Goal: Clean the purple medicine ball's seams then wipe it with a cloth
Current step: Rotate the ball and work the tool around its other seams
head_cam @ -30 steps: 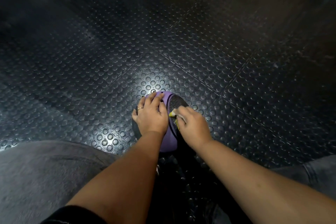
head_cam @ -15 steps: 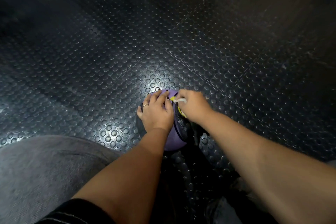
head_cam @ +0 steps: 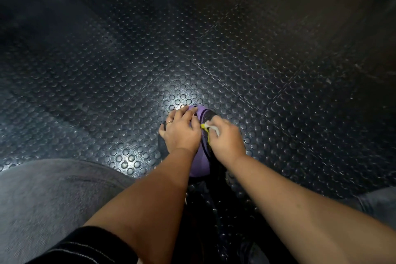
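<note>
Head view: the round purple rubber medicine ball (head_cam: 200, 161) sits on the black studded rubber floor (head_cam: 128, 70), straight ahead of the person and under both hands. The left hand (head_cam: 182, 133) lies spread flat over the ball's left upper side, fingers fairly straight and pressing down, with a ring (head_cam: 168, 122) on one finger. The right hand (head_cam: 227, 139) sits on the ball's right side, its fingers curled and pinching a small white and yellow brush-like tool (head_cam: 209, 127); the tool's tip rests on the dark seam band (head_cam: 208, 116) between the two hands.

The seam runs away from the person over the crown of the ball, so its long axis points roughly forward, and a stroke along it would travel out and back. The right hand is the nearer to that line, and the left looks to be only steadying the ball.

Beyond the ball and on either side of it the floor lies open, with no wall or edge near. Nearer than the ball, a grey trouser leg (head_cam: 53, 199) crowds its left. The seam step looks under way; no cloth shows, so the wipe is not yet begun.
</note>
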Demonstrator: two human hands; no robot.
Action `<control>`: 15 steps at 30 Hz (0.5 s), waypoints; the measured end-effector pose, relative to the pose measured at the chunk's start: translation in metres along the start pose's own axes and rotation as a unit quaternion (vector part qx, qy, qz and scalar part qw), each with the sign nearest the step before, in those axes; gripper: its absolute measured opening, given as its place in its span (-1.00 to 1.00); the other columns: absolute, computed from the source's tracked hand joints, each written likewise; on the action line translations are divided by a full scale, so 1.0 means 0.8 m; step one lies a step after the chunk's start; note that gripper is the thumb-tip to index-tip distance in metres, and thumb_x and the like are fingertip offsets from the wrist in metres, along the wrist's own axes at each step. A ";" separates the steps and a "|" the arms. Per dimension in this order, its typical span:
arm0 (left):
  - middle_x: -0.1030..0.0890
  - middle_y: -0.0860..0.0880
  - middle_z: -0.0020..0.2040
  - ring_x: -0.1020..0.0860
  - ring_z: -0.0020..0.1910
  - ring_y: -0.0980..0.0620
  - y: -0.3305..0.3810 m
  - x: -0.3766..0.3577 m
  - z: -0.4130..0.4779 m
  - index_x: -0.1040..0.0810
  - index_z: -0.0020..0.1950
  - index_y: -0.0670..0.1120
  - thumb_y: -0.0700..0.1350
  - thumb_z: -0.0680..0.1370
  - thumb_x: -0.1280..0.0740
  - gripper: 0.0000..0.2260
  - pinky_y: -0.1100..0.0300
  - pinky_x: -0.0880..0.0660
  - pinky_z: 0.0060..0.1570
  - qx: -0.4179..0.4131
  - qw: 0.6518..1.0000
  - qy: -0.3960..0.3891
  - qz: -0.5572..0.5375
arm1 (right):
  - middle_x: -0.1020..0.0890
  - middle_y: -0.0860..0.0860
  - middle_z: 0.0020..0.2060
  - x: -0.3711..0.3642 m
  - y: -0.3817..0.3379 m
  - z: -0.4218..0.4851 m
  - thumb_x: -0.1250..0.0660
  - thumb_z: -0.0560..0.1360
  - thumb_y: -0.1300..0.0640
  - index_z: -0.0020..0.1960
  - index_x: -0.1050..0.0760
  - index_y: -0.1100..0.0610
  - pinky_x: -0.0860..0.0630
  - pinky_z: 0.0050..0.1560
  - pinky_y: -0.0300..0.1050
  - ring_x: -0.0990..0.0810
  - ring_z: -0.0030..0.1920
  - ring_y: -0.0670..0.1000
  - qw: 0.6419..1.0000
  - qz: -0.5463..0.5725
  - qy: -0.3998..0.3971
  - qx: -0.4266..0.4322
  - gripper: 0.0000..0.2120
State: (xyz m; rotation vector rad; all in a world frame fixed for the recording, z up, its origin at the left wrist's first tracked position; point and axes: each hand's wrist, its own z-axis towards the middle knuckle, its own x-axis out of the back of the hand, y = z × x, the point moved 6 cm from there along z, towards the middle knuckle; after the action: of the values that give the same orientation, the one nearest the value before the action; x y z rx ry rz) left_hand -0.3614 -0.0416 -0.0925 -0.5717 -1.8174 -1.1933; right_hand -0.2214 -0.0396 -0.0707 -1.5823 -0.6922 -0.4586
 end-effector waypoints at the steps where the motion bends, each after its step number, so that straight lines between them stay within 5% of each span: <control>1: -0.44 0.22 0.41 -0.27 0.46 0.07 0.000 0.000 -0.002 -0.54 0.31 0.27 0.04 0.62 -0.21 -0.70 -0.21 -0.10 0.44 -0.004 1.000 0.002 0.004 | -0.63 0.12 -0.11 0.001 0.002 0.013 -0.24 0.48 0.23 -0.03 -0.55 0.11 -0.50 -0.11 -0.03 -0.57 -0.11 0.17 0.999 -0.010 -0.003 -0.030 -0.86; 8: -0.46 0.24 0.40 -0.30 0.44 0.09 0.005 -0.003 -0.009 -0.55 0.32 0.26 0.05 0.62 -0.21 -0.70 -0.24 -0.10 0.43 -0.017 1.000 0.017 0.015 | -0.65 0.09 -0.11 0.002 0.019 0.077 -0.24 0.46 0.21 -0.07 -0.57 0.02 -0.38 -0.24 -0.16 -0.57 -0.13 0.15 0.987 -0.035 -0.059 -0.143 -0.83; 15: -0.46 0.15 0.40 -0.34 0.41 0.02 -0.007 0.002 0.027 -0.55 0.33 0.22 0.09 0.63 -0.13 -0.68 -0.17 -0.17 0.40 0.052 0.998 -0.022 -0.003 | -0.66 0.03 -0.13 -0.010 -0.005 0.017 -0.25 0.46 0.20 -0.06 -0.54 0.02 -0.52 -0.13 -0.05 -0.59 -0.14 0.12 0.996 0.013 -0.084 -0.006 -0.86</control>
State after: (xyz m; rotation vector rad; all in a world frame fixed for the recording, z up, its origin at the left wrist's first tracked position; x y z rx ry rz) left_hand -0.3752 -0.0247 -0.0974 -0.5367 -1.9084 -1.0905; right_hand -0.2315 -0.0273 -0.0751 -1.6518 -0.7973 -0.3130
